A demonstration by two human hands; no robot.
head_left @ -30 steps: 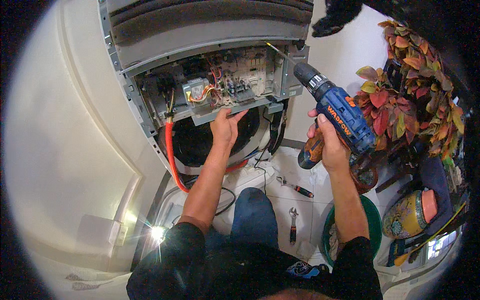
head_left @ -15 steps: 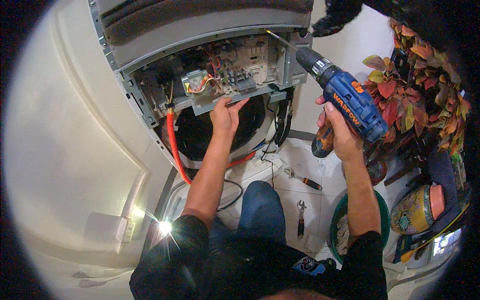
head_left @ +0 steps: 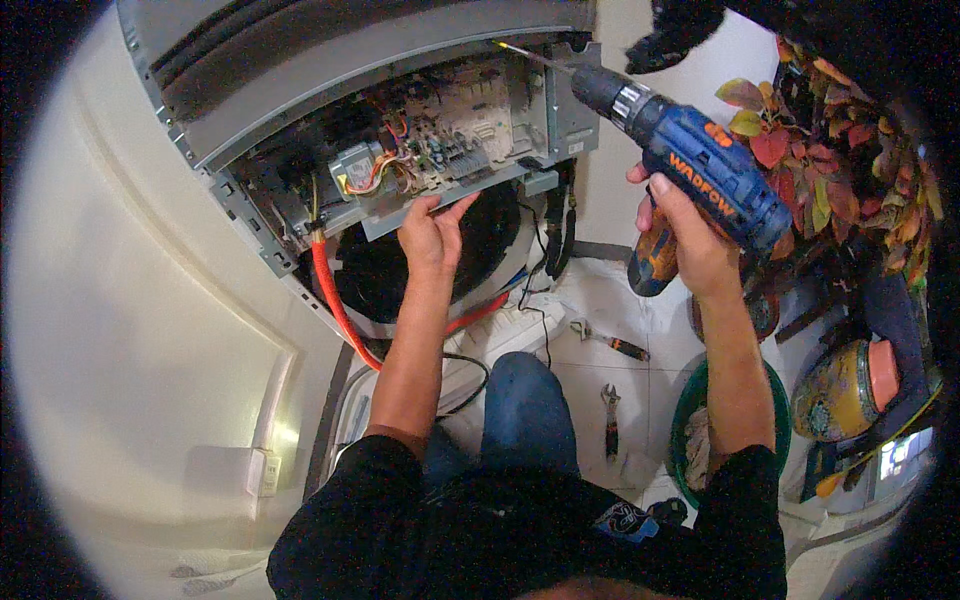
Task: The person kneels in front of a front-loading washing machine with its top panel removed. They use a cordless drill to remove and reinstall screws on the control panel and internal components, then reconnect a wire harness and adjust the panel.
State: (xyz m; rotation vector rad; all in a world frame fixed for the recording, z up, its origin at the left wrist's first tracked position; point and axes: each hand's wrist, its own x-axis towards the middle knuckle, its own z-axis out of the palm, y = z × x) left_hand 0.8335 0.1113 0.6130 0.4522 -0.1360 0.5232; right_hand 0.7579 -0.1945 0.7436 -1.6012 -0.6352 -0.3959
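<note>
An open metal electrical box (head_left: 552,110) of an appliance holds a dusty circuit board (head_left: 487,120), a boxed component (head_left: 355,172) and bundled wires. My left hand (head_left: 428,235) grips the lower edge of its metal plate (head_left: 385,222), fingertips on the lip. My right hand (head_left: 682,225) is closed round the handle of a blue and black cordless drill (head_left: 715,175), held at the right of the box. Its long bit (head_left: 535,58), yellow near the tip, points at the upper right rail; whether it touches cannot be made out.
An orange corrugated hose (head_left: 330,290) hangs from the box beside black cables. Two adjustable wrenches (head_left: 625,348) (head_left: 611,420) lie on the floor tiles. A green basin (head_left: 683,460), a decorated pot (head_left: 830,395) and a red-leaved plant (head_left: 820,170) stand at the right; a pale wall (head_left: 150,300) is left.
The drill and my right hand have shifted up and slightly right in the view. The box appears further left and higher as the view moves. My left hand stays on the plate's edge.
</note>
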